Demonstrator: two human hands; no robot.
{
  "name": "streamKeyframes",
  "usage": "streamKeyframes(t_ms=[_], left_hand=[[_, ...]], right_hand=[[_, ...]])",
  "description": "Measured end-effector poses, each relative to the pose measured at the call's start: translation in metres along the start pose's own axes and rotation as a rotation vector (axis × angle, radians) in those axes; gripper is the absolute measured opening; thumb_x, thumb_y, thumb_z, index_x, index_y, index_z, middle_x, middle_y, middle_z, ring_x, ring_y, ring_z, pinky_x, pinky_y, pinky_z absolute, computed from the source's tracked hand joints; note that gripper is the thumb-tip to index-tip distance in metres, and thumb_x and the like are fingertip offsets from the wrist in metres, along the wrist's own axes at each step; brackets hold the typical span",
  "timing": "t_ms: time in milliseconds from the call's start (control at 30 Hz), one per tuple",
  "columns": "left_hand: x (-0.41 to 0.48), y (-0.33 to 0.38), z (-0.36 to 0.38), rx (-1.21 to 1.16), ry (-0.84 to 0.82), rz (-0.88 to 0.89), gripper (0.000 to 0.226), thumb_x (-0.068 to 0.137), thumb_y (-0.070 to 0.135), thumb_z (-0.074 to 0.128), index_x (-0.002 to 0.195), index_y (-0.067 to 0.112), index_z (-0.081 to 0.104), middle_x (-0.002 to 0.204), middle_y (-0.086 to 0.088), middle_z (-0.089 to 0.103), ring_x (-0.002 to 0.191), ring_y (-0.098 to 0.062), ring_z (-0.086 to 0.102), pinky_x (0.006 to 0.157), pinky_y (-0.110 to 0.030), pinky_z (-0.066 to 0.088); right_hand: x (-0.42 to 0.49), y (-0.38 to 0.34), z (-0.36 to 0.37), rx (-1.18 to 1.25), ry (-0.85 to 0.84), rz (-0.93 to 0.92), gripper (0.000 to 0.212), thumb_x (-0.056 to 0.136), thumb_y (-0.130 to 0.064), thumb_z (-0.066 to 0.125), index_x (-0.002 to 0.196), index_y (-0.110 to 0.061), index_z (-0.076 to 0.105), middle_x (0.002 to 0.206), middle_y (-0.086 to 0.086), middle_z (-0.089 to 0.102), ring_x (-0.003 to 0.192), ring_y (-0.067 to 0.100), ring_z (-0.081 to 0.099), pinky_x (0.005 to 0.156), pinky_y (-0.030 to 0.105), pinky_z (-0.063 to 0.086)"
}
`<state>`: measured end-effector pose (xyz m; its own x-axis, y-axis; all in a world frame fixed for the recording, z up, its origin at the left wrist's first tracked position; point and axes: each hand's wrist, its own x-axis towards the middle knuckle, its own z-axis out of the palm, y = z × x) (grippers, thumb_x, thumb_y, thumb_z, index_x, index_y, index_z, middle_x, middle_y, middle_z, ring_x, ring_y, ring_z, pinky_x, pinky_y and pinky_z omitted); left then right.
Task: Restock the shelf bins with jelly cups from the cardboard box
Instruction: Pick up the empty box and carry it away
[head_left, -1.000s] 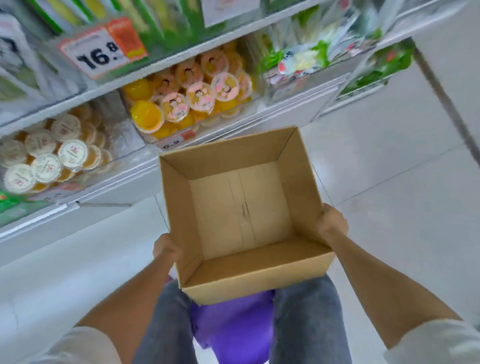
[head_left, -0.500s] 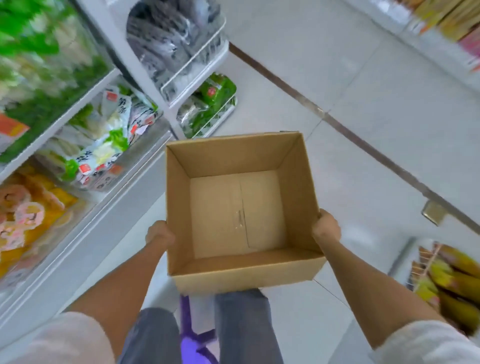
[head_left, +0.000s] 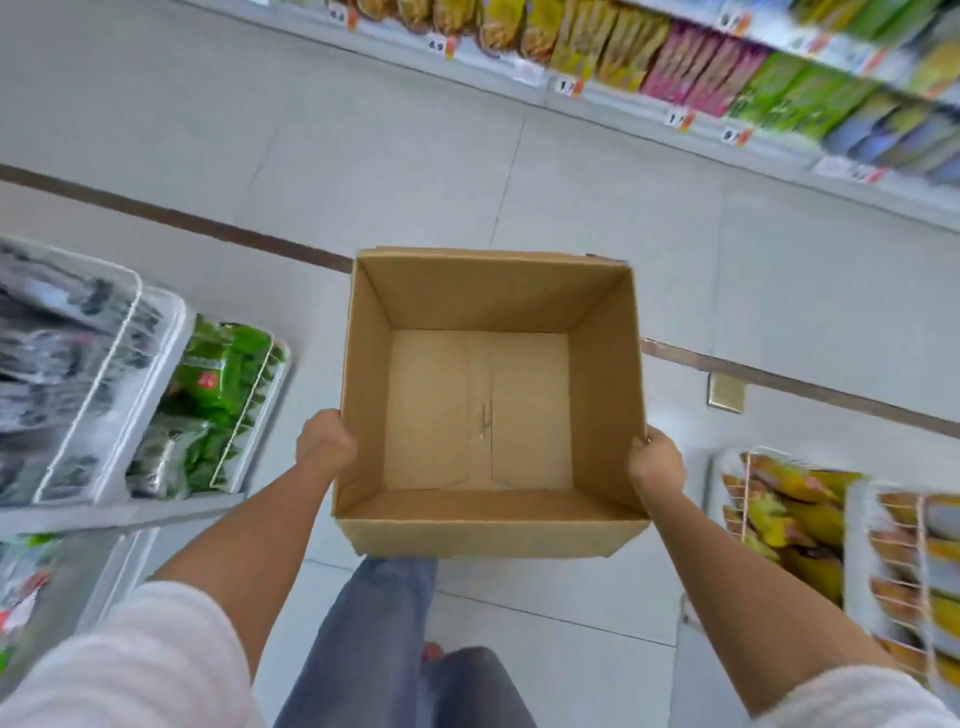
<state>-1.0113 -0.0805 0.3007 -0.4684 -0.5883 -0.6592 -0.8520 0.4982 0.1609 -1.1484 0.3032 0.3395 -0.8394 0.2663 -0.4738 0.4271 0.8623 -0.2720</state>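
Apparently finished: aisle floor (head_left: 519, 171), no jelly cups or their bins in view. Cardboard box (head_left: 483, 410) held over it, empty. Left hand (head_left: 324, 441), right hand (head_left: 655, 462) grasp its sides. Likely box disposal remains.

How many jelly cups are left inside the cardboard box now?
0. The cardboard box, held by the left hand and right hand, shows only its bare bottom; nothing is hidden inside.

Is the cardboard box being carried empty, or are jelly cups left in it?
Empty: the cardboard box shows only its bare bottom panel and seam, no cups.
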Motion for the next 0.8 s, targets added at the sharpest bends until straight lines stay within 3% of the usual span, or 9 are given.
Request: streamKeyframes(t_ms=[167,300,400,567,700,800], left_hand=[[0.061,0.142,-0.035,0.049,-0.050,0.115,0.018,0.078,0.001,0.054,0.094,0.007,0.061,0.095,-0.012,0.066,0.084,-0.031,0.062,0.065,-0.032,0.047],[0.098,0.268,-0.046,0.101,-0.071,0.193,0.016,0.078,0.001,0.054,0.089,0.008,0.063,0.086,-0.009,0.064,0.078,-0.029,0.061,0.061,-0.030,0.045],[0.123,0.365,-0.049,0.136,-0.056,0.229,0.016,0.081,0.003,0.053,0.092,0.010,0.062,0.086,-0.008,0.063,0.084,-0.030,0.062,0.064,-0.031,0.045],[0.162,0.518,-0.051,0.125,-0.044,0.289,0.015,0.082,0.002,0.051,0.089,0.007,0.063,0.081,-0.008,0.062,0.076,-0.027,0.059,0.065,-0.030,0.045],[0.190,0.624,-0.046,0.127,-0.075,0.296,0.018,0.077,0.000,0.051,0.089,0.007,0.063,0.085,-0.010,0.063,0.076,-0.028,0.059,0.063,-0.030,0.045],[0.217,0.701,-0.040,0.131,-0.076,0.286,0.017,0.078,0.002,0.051,0.089,0.009,0.061,0.090,-0.011,0.064,0.082,-0.031,0.062,0.068,-0.033,0.052]], right_hand=[[0.088,-0.011,-0.048,0.127,0.011,0.139,0.033,0.098,-0.018,0.037,0.120,-0.019,0.061,0.108,0.009,0.069,0.092,0.030,0.063,0.085,0.043,0.054],[0.173,-0.012,-0.089,0.196,0.022,0.217,0.031,0.098,-0.015,0.039,0.118,-0.017,0.062,0.110,0.010,0.068,0.092,0.031,0.060,0.078,0.032,0.046],[0.248,-0.014,-0.121,0.226,0.027,0.266,0.033,0.098,-0.015,0.040,0.123,-0.018,0.060,0.114,0.010,0.067,0.098,0.032,0.061,0.080,0.033,0.044],[0.363,-0.024,-0.194,0.200,0.034,0.297,0.032,0.098,-0.015,0.040,0.124,-0.015,0.059,0.117,0.010,0.064,0.110,0.034,0.058,0.080,0.031,0.039],[0.456,-0.026,-0.241,0.231,0.052,0.344,0.036,0.094,-0.018,0.039,0.123,-0.020,0.059,0.114,0.007,0.067,0.104,0.034,0.060,0.087,0.037,0.044],[0.530,-0.032,-0.273,0.223,0.044,0.339,0.028,0.093,-0.014,0.037,0.103,-0.018,0.063,0.100,0.006,0.069,0.086,0.029,0.060,0.072,0.032,0.044]])
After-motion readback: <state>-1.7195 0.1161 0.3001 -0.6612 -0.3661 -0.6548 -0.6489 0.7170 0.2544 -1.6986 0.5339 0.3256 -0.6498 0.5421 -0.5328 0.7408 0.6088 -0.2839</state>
